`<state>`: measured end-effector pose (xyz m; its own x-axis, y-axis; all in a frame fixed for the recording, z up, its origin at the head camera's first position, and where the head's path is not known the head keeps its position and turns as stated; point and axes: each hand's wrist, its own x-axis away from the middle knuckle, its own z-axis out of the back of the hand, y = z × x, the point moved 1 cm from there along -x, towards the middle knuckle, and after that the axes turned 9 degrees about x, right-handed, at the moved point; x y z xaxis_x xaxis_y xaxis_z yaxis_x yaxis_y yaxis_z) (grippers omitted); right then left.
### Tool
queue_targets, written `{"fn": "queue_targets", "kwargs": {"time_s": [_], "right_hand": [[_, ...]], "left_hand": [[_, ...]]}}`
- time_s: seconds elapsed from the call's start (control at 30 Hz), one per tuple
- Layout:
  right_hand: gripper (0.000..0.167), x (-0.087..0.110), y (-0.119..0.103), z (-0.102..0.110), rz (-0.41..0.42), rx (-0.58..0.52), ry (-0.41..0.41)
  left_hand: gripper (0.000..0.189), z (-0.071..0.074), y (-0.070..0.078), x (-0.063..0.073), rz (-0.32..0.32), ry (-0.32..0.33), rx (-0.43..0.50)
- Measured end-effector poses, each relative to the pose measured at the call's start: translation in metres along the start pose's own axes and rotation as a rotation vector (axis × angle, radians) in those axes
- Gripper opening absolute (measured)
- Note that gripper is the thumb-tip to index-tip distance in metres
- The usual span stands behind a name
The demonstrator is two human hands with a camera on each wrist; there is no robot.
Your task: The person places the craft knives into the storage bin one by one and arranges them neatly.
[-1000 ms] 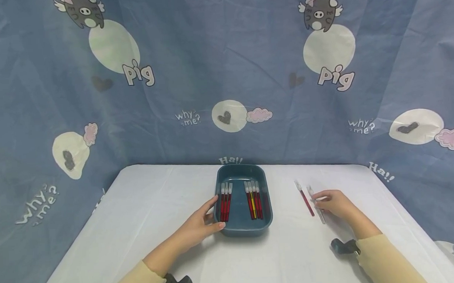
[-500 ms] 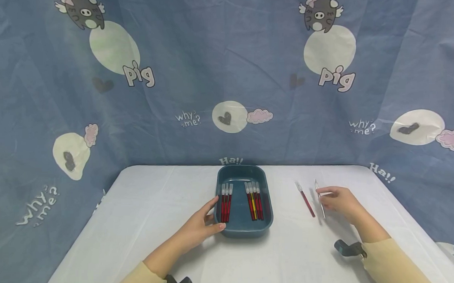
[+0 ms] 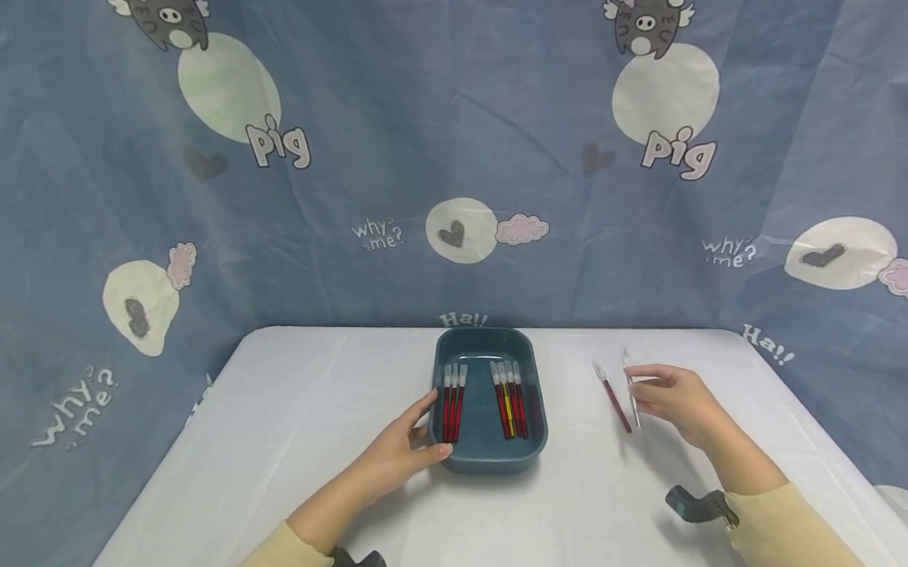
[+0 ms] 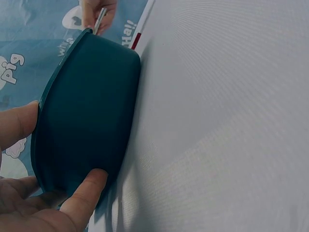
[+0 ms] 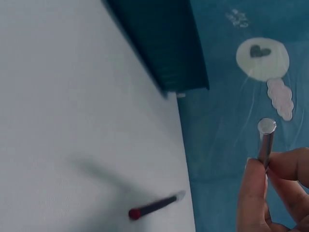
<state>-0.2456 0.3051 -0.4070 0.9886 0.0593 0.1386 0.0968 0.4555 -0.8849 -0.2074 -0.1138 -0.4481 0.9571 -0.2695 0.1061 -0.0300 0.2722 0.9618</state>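
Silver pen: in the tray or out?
Out. The right hand pinches the silver pen above the white table, to the right of the tray in the head view.

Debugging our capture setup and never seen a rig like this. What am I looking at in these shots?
No robot here: a person works bare-handed. The head camera looks forward and down at the whole table. The other two cameras are worn on the wrists, each looking at that hand's work.

On the white surface stands a dark teal tray. In it lie three red-handled capped tools on the left and a group of four on the right, one yellow-handled. They look like craft knives, though I can't confirm blades. One red tool lies on the table, right of the tray.

The left hand rests against the tray's side; the right hand pinches a silver tool above the table.
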Motion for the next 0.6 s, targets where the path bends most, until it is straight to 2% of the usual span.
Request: {"fn": "queue_targets", "kwargs": {"time_s": [0.3, 0.6], "right_hand": [[0.039, 0.007, -0.015, -0.014, 0.039, -0.122, -0.046], [0.038, 0.012, -0.03, -0.036, 0.035, -0.199, -0.015]], "left_hand": [[0.088, -0.001, 0.0, 0.0, -0.009, -0.003, 0.0], [0.088, -0.001, 0.0, 0.0, -0.014, -0.008, 0.004]]}}
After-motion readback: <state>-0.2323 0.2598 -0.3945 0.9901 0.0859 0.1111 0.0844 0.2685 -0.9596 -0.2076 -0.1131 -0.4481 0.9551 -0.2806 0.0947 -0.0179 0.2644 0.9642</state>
